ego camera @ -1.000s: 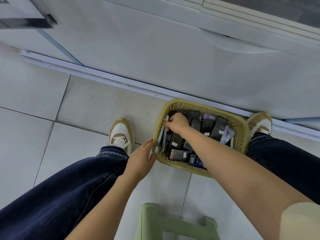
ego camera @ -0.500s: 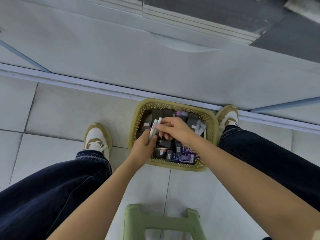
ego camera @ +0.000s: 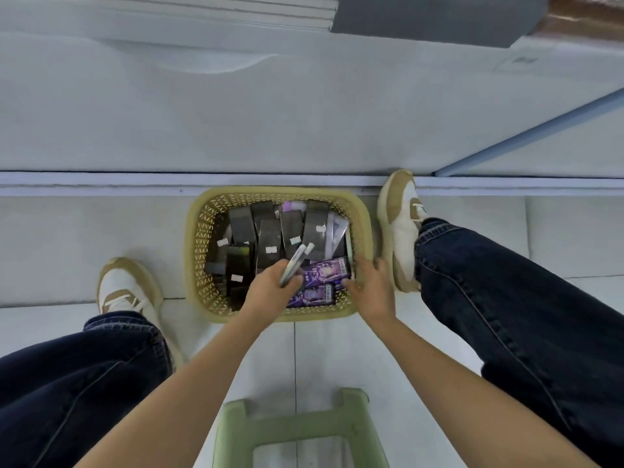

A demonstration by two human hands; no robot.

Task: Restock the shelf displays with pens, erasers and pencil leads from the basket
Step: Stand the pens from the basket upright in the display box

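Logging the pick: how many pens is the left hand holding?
2 pens, side by side in the left hand above the basket, white caps pointing away; the fist may hide more.

basket: a yellow perforated plastic basket [ego camera: 320, 316] is set on the pale tiled floor [ego camera: 84, 231] | contents: dark flat boxes [ego camera: 268, 238] and purple printed packets [ego camera: 326, 271] are packed inside | left hand [ego camera: 270, 288]: pale slim pens [ego camera: 297, 261] are gripped above the boxes | right hand [ego camera: 371, 288]: fingers are curled at the packets' right end; whether anything is gripped cannot be told
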